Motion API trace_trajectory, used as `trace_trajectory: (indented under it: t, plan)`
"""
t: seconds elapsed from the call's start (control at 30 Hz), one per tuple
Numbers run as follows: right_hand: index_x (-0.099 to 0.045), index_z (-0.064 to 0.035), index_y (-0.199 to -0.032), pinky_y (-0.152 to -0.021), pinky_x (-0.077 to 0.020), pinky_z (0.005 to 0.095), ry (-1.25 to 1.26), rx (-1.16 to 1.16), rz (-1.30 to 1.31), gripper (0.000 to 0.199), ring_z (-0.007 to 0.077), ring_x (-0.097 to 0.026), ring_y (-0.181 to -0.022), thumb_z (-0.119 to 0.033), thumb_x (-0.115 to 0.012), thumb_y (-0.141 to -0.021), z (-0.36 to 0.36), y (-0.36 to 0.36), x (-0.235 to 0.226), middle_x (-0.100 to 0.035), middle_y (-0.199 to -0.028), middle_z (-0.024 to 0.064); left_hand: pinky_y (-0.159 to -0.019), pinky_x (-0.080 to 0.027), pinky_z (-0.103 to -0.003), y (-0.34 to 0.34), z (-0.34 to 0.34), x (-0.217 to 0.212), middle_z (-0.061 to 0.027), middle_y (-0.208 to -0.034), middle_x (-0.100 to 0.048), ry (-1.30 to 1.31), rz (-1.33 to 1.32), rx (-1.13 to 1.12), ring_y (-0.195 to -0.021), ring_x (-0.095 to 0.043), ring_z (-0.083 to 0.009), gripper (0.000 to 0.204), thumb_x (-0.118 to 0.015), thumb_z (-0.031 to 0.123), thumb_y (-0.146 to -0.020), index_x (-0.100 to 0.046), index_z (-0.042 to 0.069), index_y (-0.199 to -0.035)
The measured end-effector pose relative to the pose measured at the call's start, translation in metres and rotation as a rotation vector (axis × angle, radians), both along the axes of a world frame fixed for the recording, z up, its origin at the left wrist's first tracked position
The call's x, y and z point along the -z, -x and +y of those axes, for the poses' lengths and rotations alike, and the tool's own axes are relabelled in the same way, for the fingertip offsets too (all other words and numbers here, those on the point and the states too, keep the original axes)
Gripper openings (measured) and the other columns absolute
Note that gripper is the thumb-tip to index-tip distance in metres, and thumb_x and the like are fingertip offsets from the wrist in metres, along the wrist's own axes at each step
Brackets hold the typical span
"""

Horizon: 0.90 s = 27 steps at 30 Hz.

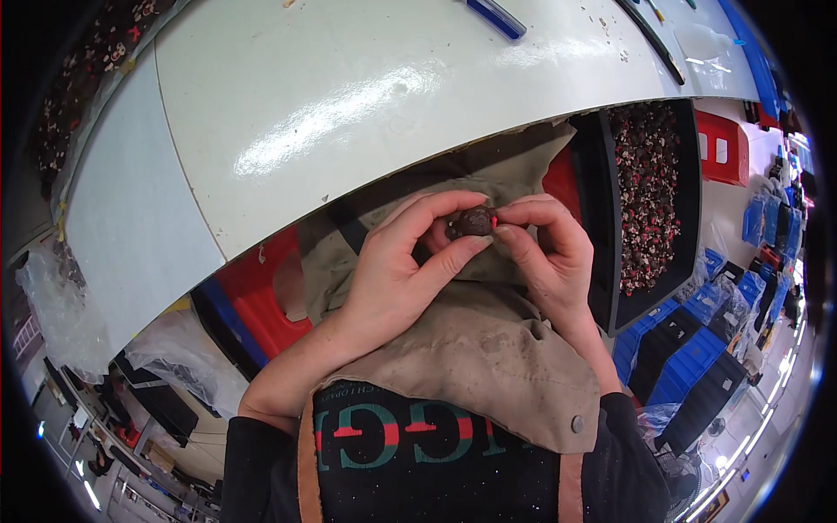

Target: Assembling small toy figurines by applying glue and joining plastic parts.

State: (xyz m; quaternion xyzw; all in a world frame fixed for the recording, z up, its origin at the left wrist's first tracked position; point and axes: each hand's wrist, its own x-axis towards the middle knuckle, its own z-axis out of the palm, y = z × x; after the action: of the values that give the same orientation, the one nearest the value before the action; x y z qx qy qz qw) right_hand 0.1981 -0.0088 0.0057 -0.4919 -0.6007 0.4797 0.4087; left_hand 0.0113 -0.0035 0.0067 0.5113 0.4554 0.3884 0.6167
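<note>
One broad white table (349, 96) fills the upper half of the frame, its curved edge sweeping from the left down past the centre, with a glare of lamp light on it. Below it, in the lower middle, lies a khaki apron (488, 357) over the person's lap, with a dark garment under it that bears green and red lettering along the bottom edge. At the right of the frame a black tray (604, 261) holds a heap of small dark and red parts (645, 183), and beside it at the upper right stands a red crate (722, 148) with two pale rectangular labels on its side. Blue bins (689, 349) crowd the lower right, and a red bin (261, 296) sits under the table left of centre. Clear plastic bags (52, 305) bunch at the left edge. A blue flat tool (495, 17) lies at the top of the table. In the centre, the left hand (392, 270) and the right hand (545, 248) meet, thumbs and forefingers of both pinched around a small dark round part (473, 222) with a red spot, held just above the apron and below the table edge.
</note>
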Motion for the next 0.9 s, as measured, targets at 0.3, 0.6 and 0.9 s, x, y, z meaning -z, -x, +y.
trace_trajectory:
  t: [0.3,0.6,0.9]
  plan:
    - [-0.058,0.0018,-0.1,-0.075,-0.0435,0.0222,0.027,-0.006,-0.013,0.014,0.0116,-0.055,-0.087,0.005,-0.059,-0.086,-0.001,0.006,-0.002,-0.058,-0.096,0.0071,-0.065,-0.043,-0.019,0.005,-0.005,0.001,0.0016,-0.086,-0.058,0.188,-0.124,0.006,-0.07,-0.047,-0.0043,0.032,-0.065,0.008,-0.086,-0.057,0.003,-0.117]
    - [-0.061,-0.0015,-0.093,-0.068,-0.0468,0.0256,-0.078,0.042,0.01,0.016,0.0149,-0.057,-0.077,0.0,-0.069,-0.078,0.01,0.009,0.004,-0.059,-0.091,0.0067,-0.09,-0.044,-0.023,0.004,0.001,0.0,-0.0056,-0.115,-0.057,0.243,-0.273,0.046,-0.104,-0.055,-0.01,0.034,-0.053,0.005,-0.094,-0.048,0.001,-0.127]
    - [-0.059,-0.0013,-0.094,-0.075,-0.0458,0.0296,-0.177,0.037,-0.014,0.018,0.0186,-0.057,-0.082,0.001,-0.066,-0.078,0.027,-0.003,-0.018,-0.058,-0.09,0.0088,-0.087,-0.045,-0.026,0.017,0.011,-0.024,-0.0106,-0.119,-0.055,0.316,-0.305,0.164,-0.101,-0.055,-0.012,0.037,-0.043,0.002,-0.095,-0.038,0.001,-0.132]
